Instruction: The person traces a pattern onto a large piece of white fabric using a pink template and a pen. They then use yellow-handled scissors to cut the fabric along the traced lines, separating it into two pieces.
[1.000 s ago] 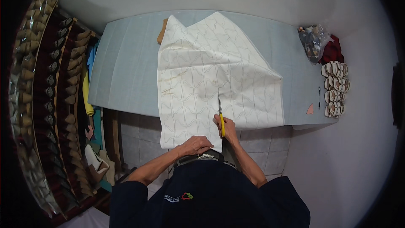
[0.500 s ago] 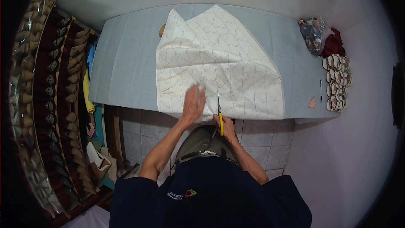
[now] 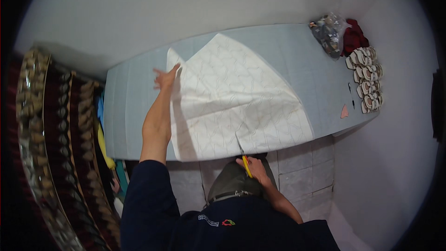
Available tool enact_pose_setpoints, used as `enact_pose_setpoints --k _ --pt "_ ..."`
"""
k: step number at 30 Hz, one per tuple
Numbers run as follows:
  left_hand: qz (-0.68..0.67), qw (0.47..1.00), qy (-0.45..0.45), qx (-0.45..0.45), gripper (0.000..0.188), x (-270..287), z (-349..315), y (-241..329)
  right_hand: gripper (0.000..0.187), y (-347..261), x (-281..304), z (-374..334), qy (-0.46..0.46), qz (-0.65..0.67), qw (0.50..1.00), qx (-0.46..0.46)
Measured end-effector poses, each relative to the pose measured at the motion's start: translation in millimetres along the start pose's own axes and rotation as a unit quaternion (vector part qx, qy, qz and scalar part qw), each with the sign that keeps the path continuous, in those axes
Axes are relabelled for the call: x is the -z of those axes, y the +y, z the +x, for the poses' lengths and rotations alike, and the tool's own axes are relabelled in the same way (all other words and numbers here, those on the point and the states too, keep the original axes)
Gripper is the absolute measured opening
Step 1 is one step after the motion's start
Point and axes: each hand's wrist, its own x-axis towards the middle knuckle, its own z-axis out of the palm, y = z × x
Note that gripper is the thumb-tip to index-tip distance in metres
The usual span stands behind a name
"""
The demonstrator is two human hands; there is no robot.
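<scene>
A large white sheet of material [image 3: 241, 97], marked with thin wavy outlines, lies over the grey-blue covered table [image 3: 134, 93], creased and slightly raised in places. At its far left edge, my left hand [image 3: 166, 77] reaches out with fingers spread, the thumb side close to the sheet's folded corner. Whether it touches the sheet there I cannot tell. My right hand [image 3: 259, 169] is closed around the yellow handles of a pair of scissors [image 3: 246, 165] at the table's near edge. The metal blades point away from me over the sheet's near part.
Racks of shoe lasts [image 3: 86, 125] stand along the left. On the table's right side are white sandals [image 3: 369, 81], a clear bag of small items [image 3: 329, 35], a dark red cloth [image 3: 355, 37], a black pen [image 3: 351, 94] and a pink scrap [image 3: 344, 111]. Walls close off the back and right.
My left hand has gone from the sheet's near middle to its far left edge, the arm stretching forward. My right hand still holds the scissors near the front edge. The view has tilted.
</scene>
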Motion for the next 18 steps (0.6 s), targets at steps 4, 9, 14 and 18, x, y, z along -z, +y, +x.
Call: enact_pose_setpoints --k 4,9,14,18 --pt "-0.110 0.936 -0.332 -0.040 0.080 6.9 68.0 -15.7 0.076 -1.6 6.4 12.4 -0.030 -0.005 0.999 0.011" --pt "-0.300 0.912 -0.264 -0.093 0.068 12.3 38.9 38.4 0.077 0.1 14.9 10.4 -0.061 0.017 0.998 -0.016" --pt "-0.173 0.977 -0.097 0.077 0.100 -35.0 76.9 9.0 0.072 -4.6 27.5 9.0 -0.042 -0.021 0.999 0.015" --pt "-0.146 0.908 -0.391 0.028 0.131 -21.3 100.4 10.0 0.071 3.7 16.7 10.9 -0.013 -0.005 1.000 0.023"
